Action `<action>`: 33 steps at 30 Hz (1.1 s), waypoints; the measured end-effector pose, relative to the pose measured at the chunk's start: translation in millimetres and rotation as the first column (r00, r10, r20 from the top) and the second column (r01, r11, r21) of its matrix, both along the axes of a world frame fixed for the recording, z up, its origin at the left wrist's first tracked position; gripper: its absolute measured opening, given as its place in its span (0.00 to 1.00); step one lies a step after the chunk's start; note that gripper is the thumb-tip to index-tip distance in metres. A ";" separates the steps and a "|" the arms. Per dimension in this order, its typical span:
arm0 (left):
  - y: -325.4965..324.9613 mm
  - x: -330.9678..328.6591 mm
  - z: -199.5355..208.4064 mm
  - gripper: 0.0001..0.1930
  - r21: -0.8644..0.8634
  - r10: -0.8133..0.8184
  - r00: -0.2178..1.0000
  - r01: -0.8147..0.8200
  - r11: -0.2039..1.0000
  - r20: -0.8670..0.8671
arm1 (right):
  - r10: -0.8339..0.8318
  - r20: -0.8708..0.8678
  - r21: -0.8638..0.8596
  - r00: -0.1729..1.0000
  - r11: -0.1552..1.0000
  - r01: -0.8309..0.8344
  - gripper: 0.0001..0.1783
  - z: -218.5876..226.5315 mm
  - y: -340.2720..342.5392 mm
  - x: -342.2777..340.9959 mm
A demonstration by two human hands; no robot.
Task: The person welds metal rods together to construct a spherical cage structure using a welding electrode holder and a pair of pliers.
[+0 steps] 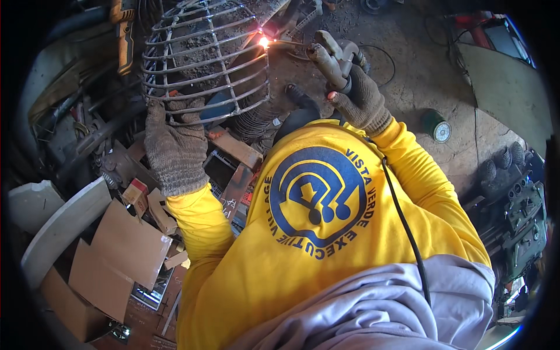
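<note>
A curved cage of welded steel rods (219,64) fills the upper left of the head view. My left hand (175,143), in a brown knit glove, grips the cage's near end, with the fingers hooked round its rods. In my right hand (364,102), gloved too, is a welding electrode holder (332,61), with the fingers wrapped round its handle. A thin electrode (287,42) runs leftward from the holder's jaws. Its tip meets the cage's right edge, where a bright welding arc (263,42) glows.
An orange-and-black power tool (123,35) is at the upper left. Cut cardboard (125,242) and scrap lie left of me. On the concrete floor at the right stands a green can (436,125). Greenish machinery (525,224) sits at the far right. A coil of wire (255,123) lies below the cage.
</note>
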State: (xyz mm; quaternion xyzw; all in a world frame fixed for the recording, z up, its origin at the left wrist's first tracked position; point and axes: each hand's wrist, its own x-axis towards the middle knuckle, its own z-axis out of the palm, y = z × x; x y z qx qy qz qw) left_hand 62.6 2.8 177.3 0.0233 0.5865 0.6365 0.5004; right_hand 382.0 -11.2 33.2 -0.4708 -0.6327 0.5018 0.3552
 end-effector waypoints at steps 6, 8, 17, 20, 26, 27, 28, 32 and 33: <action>-3.9 -7.9 -1.4 0.12 0.030 -0.043 0.996 0.040 0.999 0.083 | 0.013 0.007 0.006 1.000 1.000 -0.013 0.31 1.4 -1.4 3.4; -7.2 -13.0 -5.0 0.13 0.099 -0.113 0.976 0.096 0.990 0.186 | 0.014 0.000 0.003 1.000 1.000 -0.014 0.31 -0.1 -2.2 3.3; -15.4 -30.7 -13.7 0.10 0.138 -0.192 0.959 0.165 0.977 0.209 | 0.039 -0.065 -0.003 0.997 0.999 -0.039 0.31 10.3 4.9 -2.3; -12.9 -31.1 -14.2 0.10 0.110 -0.159 0.955 0.135 0.985 0.249 | 0.042 -0.068 -0.046 0.997 0.998 -0.045 0.32 4.3 2.5 0.3; -2.9 -48.0 -3.1 0.12 0.034 -0.419 0.884 0.422 0.906 0.209 | 0.043 -0.018 0.006 0.999 0.999 -0.043 0.32 7.0 7.7 -0.1; -5.8 -39.2 -2.6 0.13 0.044 -0.363 0.910 0.361 0.931 0.202 | 0.071 -0.030 0.016 0.997 0.997 -0.071 0.33 5.0 8.2 -0.3; -9.1 -30.7 -3.9 0.14 0.058 -0.307 0.932 0.301 0.952 0.194 | 0.073 -0.031 0.016 0.997 0.997 -0.072 0.33 3.1 6.8 -0.2; -8.0 -13.7 -3.8 0.13 0.049 -0.119 0.987 0.115 0.992 0.105 | 0.079 0.037 -0.011 0.996 0.997 -0.079 0.34 11.7 8.5 1.1; -9.5 -12.3 -3.1 0.13 0.088 -0.177 0.980 0.169 0.982 0.093 | 0.082 -0.050 -0.066 0.995 0.994 -0.085 0.33 10.5 7.5 -0.9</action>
